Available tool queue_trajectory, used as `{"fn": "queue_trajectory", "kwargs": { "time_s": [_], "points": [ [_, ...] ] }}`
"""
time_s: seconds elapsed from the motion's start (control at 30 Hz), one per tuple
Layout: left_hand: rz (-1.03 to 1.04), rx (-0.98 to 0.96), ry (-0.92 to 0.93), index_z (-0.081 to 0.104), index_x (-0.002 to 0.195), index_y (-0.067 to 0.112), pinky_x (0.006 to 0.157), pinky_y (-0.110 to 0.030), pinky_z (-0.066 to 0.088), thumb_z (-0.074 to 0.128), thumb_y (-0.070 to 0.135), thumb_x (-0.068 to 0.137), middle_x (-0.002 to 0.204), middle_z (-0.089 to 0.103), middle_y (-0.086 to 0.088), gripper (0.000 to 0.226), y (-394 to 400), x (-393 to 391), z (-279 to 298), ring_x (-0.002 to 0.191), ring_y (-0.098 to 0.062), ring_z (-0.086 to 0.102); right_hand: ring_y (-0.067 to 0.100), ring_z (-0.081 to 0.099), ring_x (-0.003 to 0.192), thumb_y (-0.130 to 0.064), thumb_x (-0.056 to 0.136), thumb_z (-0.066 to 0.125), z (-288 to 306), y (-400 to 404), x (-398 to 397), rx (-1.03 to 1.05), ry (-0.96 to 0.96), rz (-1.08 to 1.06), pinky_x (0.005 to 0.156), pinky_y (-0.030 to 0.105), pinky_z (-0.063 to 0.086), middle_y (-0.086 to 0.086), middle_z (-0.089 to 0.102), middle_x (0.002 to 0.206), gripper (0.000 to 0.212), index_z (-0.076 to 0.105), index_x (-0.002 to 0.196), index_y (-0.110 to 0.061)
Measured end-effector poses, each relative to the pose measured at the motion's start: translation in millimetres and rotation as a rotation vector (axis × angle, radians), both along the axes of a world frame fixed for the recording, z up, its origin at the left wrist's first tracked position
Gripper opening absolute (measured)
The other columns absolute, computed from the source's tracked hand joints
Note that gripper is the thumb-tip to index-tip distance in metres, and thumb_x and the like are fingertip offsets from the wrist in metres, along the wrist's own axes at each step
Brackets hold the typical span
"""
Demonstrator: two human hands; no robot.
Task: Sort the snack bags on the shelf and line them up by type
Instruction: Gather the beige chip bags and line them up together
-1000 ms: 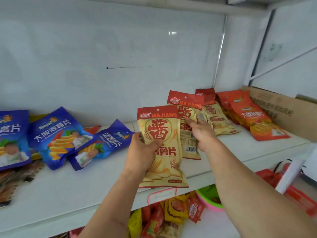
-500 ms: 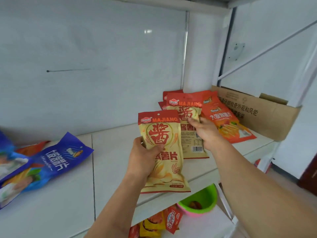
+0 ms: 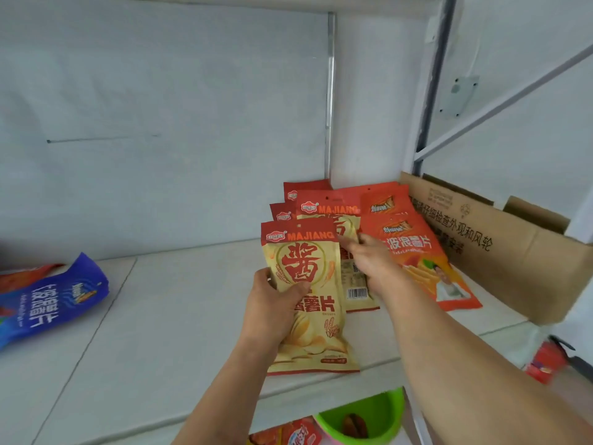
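Observation:
My left hand point(image 3: 272, 306) grips a yellow and red MAJIANG chip bag point(image 3: 308, 332) by its left edge, upright above the white shelf point(image 3: 179, 316). My right hand point(image 3: 373, 263) holds a second MAJIANG bag point(image 3: 333, 213) over a stack of like bags point(image 3: 282, 215) at the back right. Orange chip bags point(image 3: 417, 248) lie just right of that stack. A blue chip bag point(image 3: 51, 300) lies at the far left with a red bag edge point(image 3: 29, 274) behind it.
A brown cardboard box point(image 3: 500, 245) stands at the shelf's right end. A grey upright post point(image 3: 329, 91) runs up the back wall. Below the shelf sit a green bowl point(image 3: 369, 415) and more snack packets point(image 3: 298, 436). A red object point(image 3: 545, 364) lies low at right.
The view has swung right, so the blue bags slid to the left edge. Both hands carried their MAJIANG bags toward the stack by the orange bags.

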State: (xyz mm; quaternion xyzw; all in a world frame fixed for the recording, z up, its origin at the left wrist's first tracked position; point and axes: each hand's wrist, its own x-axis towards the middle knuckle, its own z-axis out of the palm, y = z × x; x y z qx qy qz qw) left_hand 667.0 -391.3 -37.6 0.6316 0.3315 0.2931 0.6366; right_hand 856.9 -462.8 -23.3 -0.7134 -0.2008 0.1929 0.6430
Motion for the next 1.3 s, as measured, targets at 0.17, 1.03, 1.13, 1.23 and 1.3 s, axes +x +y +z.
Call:
{"fn": "queue_trajectory", "kwargs": {
  "time_s": [0.17, 1.03, 1.13, 1.23, 1.3],
  "points": [
    [0.106, 0.017, 0.04, 0.05, 0.12, 0.021, 0.074, -0.044, 0.064, 0.081, 0.025, 0.083, 0.099, 0.074, 0.004, 0.048, -16.1, 27.4, -9.7, 0.082, -0.016, 0.076, 0.024, 0.062, 0.106, -0.059, 0.095, 0.049, -4.2, 2.6, 17.0, -0.041, 0.0, 0.02, 0.093, 0.039, 0.047, -0.002, 0.065, 0.114, 0.05, 0.061, 0.126, -0.021],
    [0.253, 0.218, 0.13, 0.047, 0.122, 0.028, 0.08, -0.041, 0.061, 0.077, 0.034, 0.084, 0.099, 0.07, 0.014, 0.049, -15.8, 95.1, -27.3, 0.087, -0.01, 0.071, 0.026, 0.058, 0.122, -0.045, 0.092, 0.064, -12.0, 26.6, 42.6, -0.013, -0.145, 0.07, 0.099, 0.036, 0.048, 0.006, 0.057, 0.138, 0.065, 0.044, 0.145, -0.013],
    [0.262, 0.225, 0.134, 0.047, 0.118, 0.031, 0.08, -0.039, 0.061, 0.078, 0.034, 0.083, 0.096, 0.068, 0.015, 0.046, -11.4, 103.1, -27.7, 0.086, -0.007, 0.069, 0.027, 0.054, 0.127, -0.046, 0.092, 0.064, -13.1, 33.6, 49.6, -0.036, -0.169, 0.06, 0.104, 0.036, 0.045, 0.008, 0.054, 0.143, 0.069, 0.042, 0.148, -0.012],
    [0.27, 0.22, 0.141, 0.045, 0.113, 0.034, 0.079, -0.042, 0.061, 0.078, 0.035, 0.082, 0.096, 0.069, 0.014, 0.045, -7.1, 109.6, -28.0, 0.085, -0.009, 0.07, 0.027, 0.057, 0.125, -0.048, 0.092, 0.062, -13.3, 39.4, 54.9, -0.066, -0.196, 0.067, 0.103, 0.04, 0.047, 0.007, 0.057, 0.14, 0.066, 0.045, 0.145, -0.012],
    [0.273, 0.221, 0.151, 0.043, 0.111, 0.035, 0.079, -0.043, 0.061, 0.078, 0.035, 0.083, 0.095, 0.069, 0.015, 0.045, -6.3, 111.8, -26.1, 0.085, -0.009, 0.07, 0.027, 0.058, 0.122, -0.044, 0.095, 0.06, -11.5, 41.5, 57.1, -0.081, -0.217, 0.078, 0.097, 0.034, 0.047, 0.007, 0.059, 0.136, 0.059, 0.048, 0.142, -0.01]
  ]
}}
